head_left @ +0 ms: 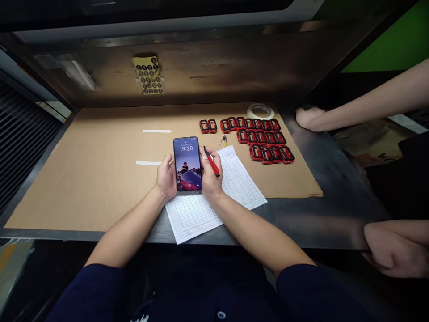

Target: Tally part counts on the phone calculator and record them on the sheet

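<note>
A smartphone (187,164) with its screen lit, showing 19:20 over a lock-screen picture, is held upright between my hands. My left hand (166,175) grips its left edge. My right hand (210,174) closes on its right edge and also has a red pen (212,163) with a black tip between the fingers. Beneath the hands lies a white sheet printed with a table grid (241,181), partly covered by my right forearm. Several red-and-black frame-shaped parts (260,137) sit in rows to the right of the sheet.
Cardboard (83,179) covers much of the metal table (301,223). A tape roll (260,111) lies behind the parts; white strips (157,131) mark the cardboard. A yellow sticker sheet (149,75) hangs on the back panel. Another person's hands (310,118) rest at the table's right edge.
</note>
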The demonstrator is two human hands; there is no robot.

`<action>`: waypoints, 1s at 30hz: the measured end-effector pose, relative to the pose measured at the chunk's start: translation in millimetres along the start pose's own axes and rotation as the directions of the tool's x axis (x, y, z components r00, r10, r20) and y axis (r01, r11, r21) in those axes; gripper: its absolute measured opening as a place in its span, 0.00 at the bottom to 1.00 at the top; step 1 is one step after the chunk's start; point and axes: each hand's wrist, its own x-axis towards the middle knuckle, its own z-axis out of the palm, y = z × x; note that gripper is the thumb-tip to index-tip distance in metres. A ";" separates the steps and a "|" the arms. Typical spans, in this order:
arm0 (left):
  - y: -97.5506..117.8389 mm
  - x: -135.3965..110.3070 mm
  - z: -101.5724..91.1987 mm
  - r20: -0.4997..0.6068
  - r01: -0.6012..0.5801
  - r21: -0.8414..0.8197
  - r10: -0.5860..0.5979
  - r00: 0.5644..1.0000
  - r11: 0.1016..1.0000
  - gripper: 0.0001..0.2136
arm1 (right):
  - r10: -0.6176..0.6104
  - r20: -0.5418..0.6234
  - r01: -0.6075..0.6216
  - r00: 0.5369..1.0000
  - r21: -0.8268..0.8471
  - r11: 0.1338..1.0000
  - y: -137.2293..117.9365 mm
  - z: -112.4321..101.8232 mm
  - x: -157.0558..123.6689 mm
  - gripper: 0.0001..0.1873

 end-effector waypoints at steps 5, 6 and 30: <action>-4.5 -1.3 -2.7 0.110 0.110 -0.046 -0.105 0.988 0.993 0.35 | -0.024 0.004 0.023 1.000 0.052 0.998 -4.3 -0.3 0.2 0.25; -4.3 -0.1 -4.0 0.111 0.100 -0.049 -0.094 0.989 0.994 0.35 | -0.045 0.034 0.044 0.998 0.036 0.998 -4.3 -2.4 0.2 0.26; 14.2 32.3 -35.8 0.328 0.239 -0.066 -0.206 0.922 0.969 0.41 | -0.630 0.176 0.554 0.756 -0.685 0.473 -47.9 -48.6 25.9 0.24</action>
